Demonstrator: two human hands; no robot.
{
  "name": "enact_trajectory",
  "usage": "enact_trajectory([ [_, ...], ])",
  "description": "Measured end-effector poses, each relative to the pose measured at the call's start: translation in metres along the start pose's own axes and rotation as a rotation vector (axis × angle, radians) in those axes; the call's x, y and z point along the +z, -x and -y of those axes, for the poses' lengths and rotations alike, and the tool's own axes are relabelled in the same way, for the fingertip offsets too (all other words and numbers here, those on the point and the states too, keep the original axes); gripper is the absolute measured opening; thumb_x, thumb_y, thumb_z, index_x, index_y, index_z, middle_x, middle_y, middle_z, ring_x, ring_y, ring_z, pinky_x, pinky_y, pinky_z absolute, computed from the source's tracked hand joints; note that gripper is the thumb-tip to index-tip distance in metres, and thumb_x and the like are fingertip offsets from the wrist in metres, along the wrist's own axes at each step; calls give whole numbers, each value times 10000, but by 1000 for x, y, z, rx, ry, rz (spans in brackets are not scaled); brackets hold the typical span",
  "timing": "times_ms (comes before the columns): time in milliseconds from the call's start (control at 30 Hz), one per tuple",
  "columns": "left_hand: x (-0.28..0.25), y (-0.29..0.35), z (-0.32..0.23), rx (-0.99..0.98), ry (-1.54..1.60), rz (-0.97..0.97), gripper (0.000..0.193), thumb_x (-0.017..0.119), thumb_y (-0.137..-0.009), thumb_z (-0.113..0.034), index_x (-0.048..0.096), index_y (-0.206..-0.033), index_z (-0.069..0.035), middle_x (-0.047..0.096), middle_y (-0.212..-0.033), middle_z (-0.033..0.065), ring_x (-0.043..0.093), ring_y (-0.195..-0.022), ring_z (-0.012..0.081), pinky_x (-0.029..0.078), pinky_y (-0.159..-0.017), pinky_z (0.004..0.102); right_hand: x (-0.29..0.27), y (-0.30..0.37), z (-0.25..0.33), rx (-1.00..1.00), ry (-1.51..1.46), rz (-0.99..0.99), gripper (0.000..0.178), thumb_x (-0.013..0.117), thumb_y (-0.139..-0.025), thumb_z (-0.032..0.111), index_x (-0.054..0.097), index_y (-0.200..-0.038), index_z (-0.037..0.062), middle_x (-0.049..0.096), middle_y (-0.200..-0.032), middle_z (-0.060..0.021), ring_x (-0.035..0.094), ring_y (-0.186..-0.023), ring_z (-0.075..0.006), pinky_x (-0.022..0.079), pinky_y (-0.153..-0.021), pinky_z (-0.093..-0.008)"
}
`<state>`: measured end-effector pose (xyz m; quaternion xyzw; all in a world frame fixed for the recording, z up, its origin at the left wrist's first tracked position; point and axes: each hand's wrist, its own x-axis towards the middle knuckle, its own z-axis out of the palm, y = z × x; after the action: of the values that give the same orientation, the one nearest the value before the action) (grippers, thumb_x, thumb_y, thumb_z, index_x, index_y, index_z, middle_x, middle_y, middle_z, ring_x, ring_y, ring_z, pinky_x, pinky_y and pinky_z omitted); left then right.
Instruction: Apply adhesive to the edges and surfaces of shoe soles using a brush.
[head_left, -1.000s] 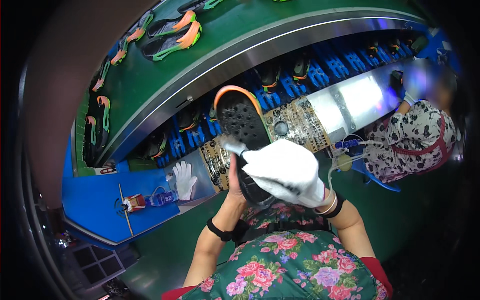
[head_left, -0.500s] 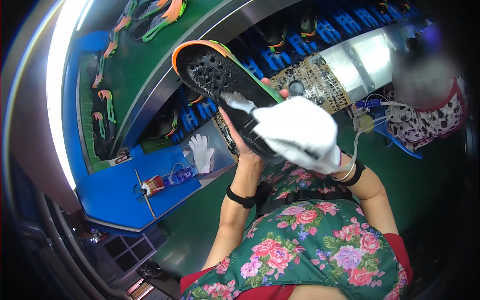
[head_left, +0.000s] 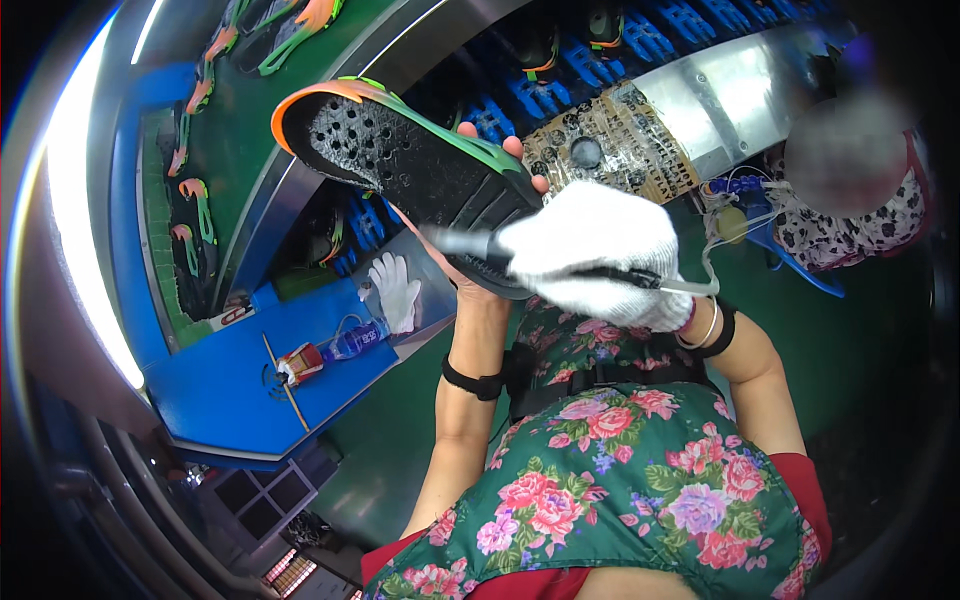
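A black shoe sole with an orange and green rim is held up in front of me, its holed inner side facing up. The area around the holes looks wet and shiny. My bare left hand grips it from beneath, thumb along one edge and fingertips over the other. In my right hand, which wears a white knit glove, is a brush with a dark handle and a thin tube at its back end. The bristles are blurred by motion, over the sole's lower left edge; contact cannot be made out.
Behind runs a conveyor with blue racks holding shoe parts. A taped cardboard cover with a round dark opening lies on the metal rail. On the blue table are a white glove, a bottle and a stick. Another person is at right.
The sole has shifted left and tilted flatter in my left hand. The brush has moved off the sole's inner surface down toward its lower left edge.
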<state>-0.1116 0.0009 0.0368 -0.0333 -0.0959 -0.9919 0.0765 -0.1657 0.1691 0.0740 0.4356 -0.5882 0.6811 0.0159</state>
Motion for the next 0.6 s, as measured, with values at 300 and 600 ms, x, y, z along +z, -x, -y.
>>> enact_trajectory([
  [300, 9, -4, -11, -95, -8, 166, 975, 486, -908, -798, 374, -1549, -72, 530, -1466, 203, 521, -1294, 442, 504, -1007, 619, 0, 5, 2, 140, -197, 24, 207, 811, -806, 82, 793, -1011, 106, 774, -1011, -72, 740, -903, -260, 583, -786, -360],
  [600, 3, 8, -15, 7, -56, -19, 926, 484, -945, -747, 298, -1599, -118, 319, -1589, 249, 492, -1297, 519, 524, -990, 644, -3, 8, -1, 40, -198, 181, 216, 837, -799, 87, 806, -1010, 121, 779, -1006, -58, 731, -855, -242, 581, -748, -343],
])
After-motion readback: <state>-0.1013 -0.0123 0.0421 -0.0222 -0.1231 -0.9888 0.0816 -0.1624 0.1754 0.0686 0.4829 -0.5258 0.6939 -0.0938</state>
